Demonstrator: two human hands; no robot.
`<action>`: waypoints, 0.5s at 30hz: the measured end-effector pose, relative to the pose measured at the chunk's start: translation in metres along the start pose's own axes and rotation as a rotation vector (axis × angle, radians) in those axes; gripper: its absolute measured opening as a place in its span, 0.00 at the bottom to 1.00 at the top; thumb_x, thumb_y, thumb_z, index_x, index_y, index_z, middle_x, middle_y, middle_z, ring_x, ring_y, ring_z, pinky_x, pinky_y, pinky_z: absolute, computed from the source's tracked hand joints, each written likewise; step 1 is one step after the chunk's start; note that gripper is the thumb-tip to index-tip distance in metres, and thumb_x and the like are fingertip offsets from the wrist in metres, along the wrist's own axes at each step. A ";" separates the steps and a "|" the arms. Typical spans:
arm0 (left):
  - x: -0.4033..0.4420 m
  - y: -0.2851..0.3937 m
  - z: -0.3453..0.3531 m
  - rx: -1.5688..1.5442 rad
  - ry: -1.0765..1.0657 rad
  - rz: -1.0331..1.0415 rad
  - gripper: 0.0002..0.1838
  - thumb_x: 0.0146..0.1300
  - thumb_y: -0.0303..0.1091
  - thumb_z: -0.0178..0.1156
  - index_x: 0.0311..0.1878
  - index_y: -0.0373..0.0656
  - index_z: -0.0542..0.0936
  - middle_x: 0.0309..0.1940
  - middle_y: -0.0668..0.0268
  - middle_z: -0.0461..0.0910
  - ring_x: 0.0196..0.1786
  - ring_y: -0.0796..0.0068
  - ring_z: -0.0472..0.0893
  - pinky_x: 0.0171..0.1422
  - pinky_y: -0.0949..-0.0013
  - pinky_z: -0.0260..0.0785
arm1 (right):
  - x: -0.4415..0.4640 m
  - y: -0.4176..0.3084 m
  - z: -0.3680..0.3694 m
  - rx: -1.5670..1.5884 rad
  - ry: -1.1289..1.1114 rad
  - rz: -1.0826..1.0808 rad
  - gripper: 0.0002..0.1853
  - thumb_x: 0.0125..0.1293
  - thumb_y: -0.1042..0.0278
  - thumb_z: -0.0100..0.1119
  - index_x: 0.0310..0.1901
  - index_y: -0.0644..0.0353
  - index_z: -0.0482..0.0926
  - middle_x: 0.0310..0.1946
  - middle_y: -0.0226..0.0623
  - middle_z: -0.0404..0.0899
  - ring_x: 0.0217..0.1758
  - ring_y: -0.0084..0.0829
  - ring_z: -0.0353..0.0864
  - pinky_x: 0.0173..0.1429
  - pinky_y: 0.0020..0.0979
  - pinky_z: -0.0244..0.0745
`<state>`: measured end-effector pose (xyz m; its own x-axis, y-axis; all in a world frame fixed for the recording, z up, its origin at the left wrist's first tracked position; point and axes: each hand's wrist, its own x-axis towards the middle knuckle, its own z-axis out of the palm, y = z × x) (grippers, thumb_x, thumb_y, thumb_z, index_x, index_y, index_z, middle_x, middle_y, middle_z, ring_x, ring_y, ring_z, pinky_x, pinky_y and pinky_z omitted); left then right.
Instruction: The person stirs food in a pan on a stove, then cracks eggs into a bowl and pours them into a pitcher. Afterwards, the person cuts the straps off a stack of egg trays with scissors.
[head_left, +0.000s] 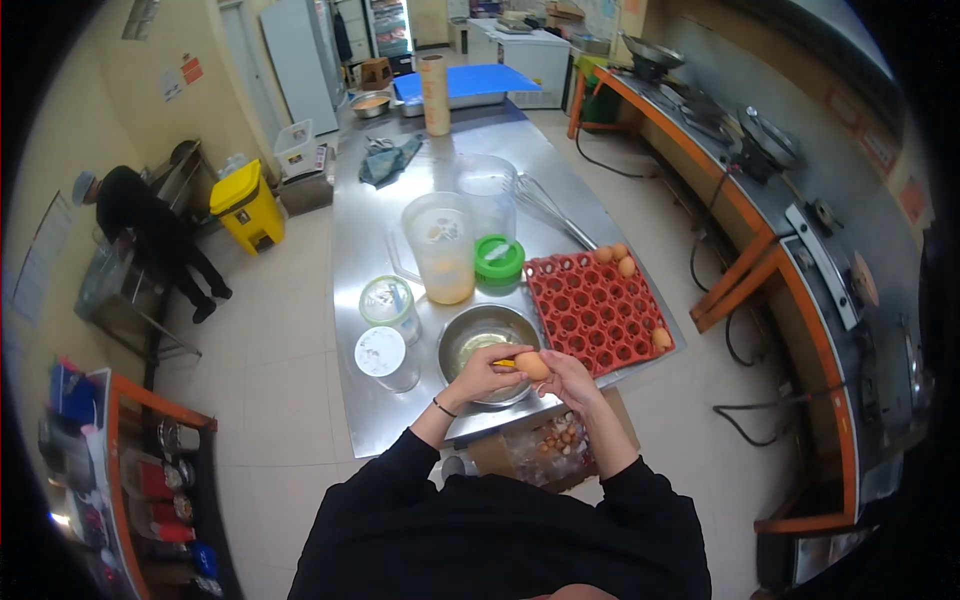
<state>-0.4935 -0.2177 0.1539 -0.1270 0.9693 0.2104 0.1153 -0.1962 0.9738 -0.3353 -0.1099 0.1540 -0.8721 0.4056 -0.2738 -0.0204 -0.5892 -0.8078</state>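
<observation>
Above a steel bowl (pixel 462 335) with pale liquid in it, both hands are close together. Brown-shelled and whole-looking, an egg (pixel 532 366) is held by the fingers of my right hand (pixel 570 382). From the left, my left hand (pixel 487 374) reaches the egg, its fingers closed around a thin yellow object (pixel 506 363) whose kind I cannot make out. A red egg tray (pixel 600 310) lies right of the bowl, mostly bare, with several eggs (pixel 618 256) at its far corner and one egg (pixel 661 339) at its near right corner.
Left of the bowl stand two lidded tubs (pixel 385 358), (pixel 390 308). Behind it are a plastic jug (pixel 440 240), a green lid (pixel 499 262) and a whisk (pixel 555 210). Below the table edge, a box (pixel 490 458) holds eggshells. A person (pixel 150 215) works at the left sink.
</observation>
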 end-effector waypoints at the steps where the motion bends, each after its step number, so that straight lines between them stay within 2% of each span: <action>1: -0.003 -0.002 -0.005 -0.015 0.045 -0.028 0.25 0.48 0.29 0.65 0.52 0.39 0.72 0.44 0.62 0.75 0.47 0.73 0.75 0.52 0.69 0.70 | 0.005 0.000 0.006 -0.088 0.044 -0.009 0.16 0.66 0.60 0.46 0.46 0.65 0.68 0.31 0.40 0.75 0.28 0.28 0.78 0.27 0.24 0.75; 2: -0.005 -0.005 -0.009 -0.031 0.089 -0.058 0.25 0.48 0.29 0.64 0.51 0.38 0.72 0.44 0.62 0.75 0.47 0.74 0.75 0.52 0.70 0.70 | 0.012 0.001 0.010 -0.094 0.075 -0.020 0.15 0.62 0.67 0.52 0.48 0.66 0.67 0.35 0.41 0.76 0.32 0.29 0.79 0.30 0.25 0.77; 5: -0.009 -0.016 -0.018 -0.096 0.200 -0.100 0.21 0.46 0.26 0.64 0.47 0.36 0.73 0.44 0.62 0.74 0.47 0.75 0.75 0.51 0.70 0.71 | 0.024 0.002 0.022 -0.349 -0.029 -0.145 0.19 0.58 0.75 0.55 0.50 0.67 0.65 0.38 0.43 0.76 0.34 0.28 0.79 0.32 0.25 0.78; 6: -0.009 -0.018 -0.019 -0.080 0.225 -0.087 0.21 0.45 0.26 0.64 0.46 0.36 0.73 0.44 0.62 0.74 0.47 0.75 0.75 0.50 0.70 0.72 | 0.033 0.009 0.018 -0.343 -0.003 -0.147 0.22 0.54 0.80 0.56 0.51 0.68 0.65 0.40 0.43 0.75 0.37 0.27 0.79 0.34 0.25 0.78; 12: -0.009 -0.040 -0.023 0.064 0.344 -0.022 0.22 0.42 0.27 0.66 0.44 0.36 0.74 0.42 0.63 0.74 0.46 0.74 0.76 0.49 0.70 0.73 | 0.069 0.030 0.010 -0.661 0.012 -0.292 0.24 0.48 0.79 0.60 0.50 0.69 0.67 0.40 0.40 0.75 0.40 0.24 0.77 0.38 0.21 0.75; 15: -0.008 -0.048 -0.025 0.093 0.365 -0.011 0.22 0.42 0.26 0.66 0.44 0.36 0.74 0.42 0.63 0.74 0.46 0.73 0.76 0.49 0.70 0.73 | 0.076 0.034 0.007 -0.707 0.044 -0.297 0.24 0.47 0.78 0.61 0.49 0.69 0.68 0.40 0.39 0.75 0.40 0.23 0.77 0.39 0.20 0.74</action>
<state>-0.5227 -0.2196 0.1080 -0.4694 0.8517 0.2331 0.1990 -0.1551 0.9676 -0.4061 -0.1041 0.1089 -0.8585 0.5128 -0.0015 0.0793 0.1299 -0.9883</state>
